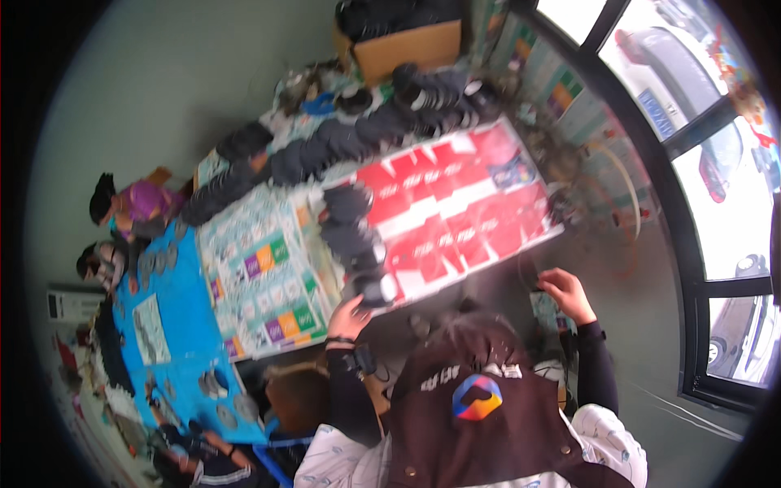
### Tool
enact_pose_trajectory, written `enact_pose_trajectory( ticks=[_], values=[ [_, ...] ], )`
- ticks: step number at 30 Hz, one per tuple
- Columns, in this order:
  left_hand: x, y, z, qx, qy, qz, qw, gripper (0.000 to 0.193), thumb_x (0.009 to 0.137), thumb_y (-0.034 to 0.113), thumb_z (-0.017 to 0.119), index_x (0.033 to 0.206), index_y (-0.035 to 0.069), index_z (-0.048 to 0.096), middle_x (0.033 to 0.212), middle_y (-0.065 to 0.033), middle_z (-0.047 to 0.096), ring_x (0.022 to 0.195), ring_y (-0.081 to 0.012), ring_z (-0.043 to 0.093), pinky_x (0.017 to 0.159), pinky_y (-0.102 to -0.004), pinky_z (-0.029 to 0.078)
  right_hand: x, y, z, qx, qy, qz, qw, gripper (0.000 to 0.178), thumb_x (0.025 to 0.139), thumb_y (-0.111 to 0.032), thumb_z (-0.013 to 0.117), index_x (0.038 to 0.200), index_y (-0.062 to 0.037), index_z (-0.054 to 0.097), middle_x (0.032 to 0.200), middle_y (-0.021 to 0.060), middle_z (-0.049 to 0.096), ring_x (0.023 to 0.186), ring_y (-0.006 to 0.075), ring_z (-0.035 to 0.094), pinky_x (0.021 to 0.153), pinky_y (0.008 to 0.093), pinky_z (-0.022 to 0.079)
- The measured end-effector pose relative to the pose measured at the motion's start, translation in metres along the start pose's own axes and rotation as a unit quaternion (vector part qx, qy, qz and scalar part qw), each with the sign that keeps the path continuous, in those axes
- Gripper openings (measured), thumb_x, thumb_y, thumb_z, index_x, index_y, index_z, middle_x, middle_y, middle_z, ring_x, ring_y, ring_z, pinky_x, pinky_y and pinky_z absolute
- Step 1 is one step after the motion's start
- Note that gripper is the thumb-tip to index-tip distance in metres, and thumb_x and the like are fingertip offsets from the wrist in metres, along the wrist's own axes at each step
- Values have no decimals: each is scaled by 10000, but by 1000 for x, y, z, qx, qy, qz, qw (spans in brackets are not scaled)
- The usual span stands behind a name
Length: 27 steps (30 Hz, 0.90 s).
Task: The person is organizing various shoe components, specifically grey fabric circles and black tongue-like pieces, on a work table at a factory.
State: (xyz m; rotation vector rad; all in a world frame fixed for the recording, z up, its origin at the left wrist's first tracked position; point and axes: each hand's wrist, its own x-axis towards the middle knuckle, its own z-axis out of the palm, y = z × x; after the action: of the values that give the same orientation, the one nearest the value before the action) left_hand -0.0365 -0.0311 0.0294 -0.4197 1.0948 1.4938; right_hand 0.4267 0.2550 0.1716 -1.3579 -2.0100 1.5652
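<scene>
Our left hand (pixel 348 319) rests w/ fingers curled on the near end of a row of dark round parts (pixel 356 244), just ahead on the red-and-white sheet (pixel 455 203). Right hand (pixel 567 294) half open, empty, near thin wires (pixel 529 268) beside the table (pixel 268 276).

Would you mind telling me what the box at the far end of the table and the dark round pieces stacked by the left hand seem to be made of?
The box looks like plain corrugated cardboard: matt tan-brown with flat sides. The dark round pieces by the left hand look like black plastic or rubber, with a dull sheen; the blur leaves it open. The right hand is off the table's edge.
</scene>
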Motion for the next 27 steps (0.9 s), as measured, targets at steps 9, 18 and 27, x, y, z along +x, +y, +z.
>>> enact_pose_trajectory(
  ticks=[9, 18, 27],
  values=[
    [-11, -78, 172, 306, -173, 216, 911, 539, 885, 92, 762, 1374, 35, 543, 1243, -85, 655, 1060, -185, 661, 865, -307, 567, 111, -70, 128, 304, -259, 126, 908, 532, 929, -230, 729, 1346, 45, 547, 1183, 135, 697, 1081, 234, 675, 936, 355, 540],
    [30, -89, 281, 594, 96, 375, 706, 385, 905, 275, 720, 1137, -28, 668, 953, -285, 688, 932, -450, 667, 773, -481, 538, 182, -31, 97, 240, -205, 22, 949, 407, 861, -31, 741, 1235, 71, 618, 1054, 124, 719, 929, 137, 670, 816, 309, 558],
    [93, -116, 306, 604, 225, 335, 687, 391, 888, 382, 711, 1097, 51, 712, 916, -237, 719, 893, -442, 694, 768, -503, 549, 216, -4, 111, 33, 48, -53, 997, 436, 833, -210, 760, 1208, -15, 653, 995, 261, 705, 985, 453, 672, 839, 494, 544]
  ],
)
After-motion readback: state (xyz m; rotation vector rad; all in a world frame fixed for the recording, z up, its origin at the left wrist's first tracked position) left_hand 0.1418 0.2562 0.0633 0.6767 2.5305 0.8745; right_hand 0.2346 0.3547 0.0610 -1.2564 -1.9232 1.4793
